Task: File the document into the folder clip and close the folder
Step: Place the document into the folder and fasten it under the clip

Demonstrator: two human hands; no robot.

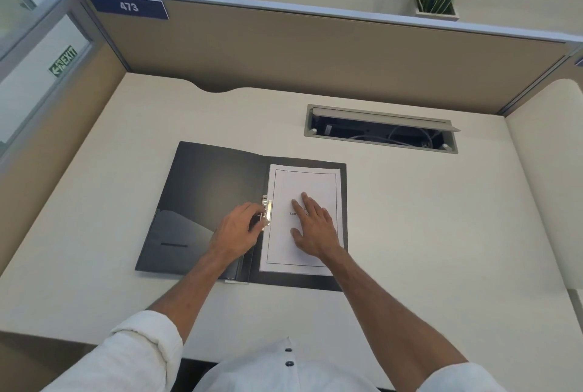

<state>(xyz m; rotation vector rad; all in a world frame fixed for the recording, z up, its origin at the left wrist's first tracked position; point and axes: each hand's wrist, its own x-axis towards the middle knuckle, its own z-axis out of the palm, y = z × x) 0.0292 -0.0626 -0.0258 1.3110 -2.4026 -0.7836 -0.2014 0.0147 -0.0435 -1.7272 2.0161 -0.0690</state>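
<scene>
A black folder [202, 189] lies open flat on the desk. On its right half rests a white document [310, 180] with a thin black border. The metal clip [266, 210] sits by the spine at the paper's left edge. My left hand [236, 229] has its fingers closed on the clip lever. My right hand [314, 224] lies flat on the middle of the document, fingers spread, pressing it down and covering part of the printed text.
The cream desk [426, 233] is bounded by tan cubicle panels. An open cable tray [381, 128] sits in the desk behind and to the right of the folder. Two potted plants stand beyond the back panel.
</scene>
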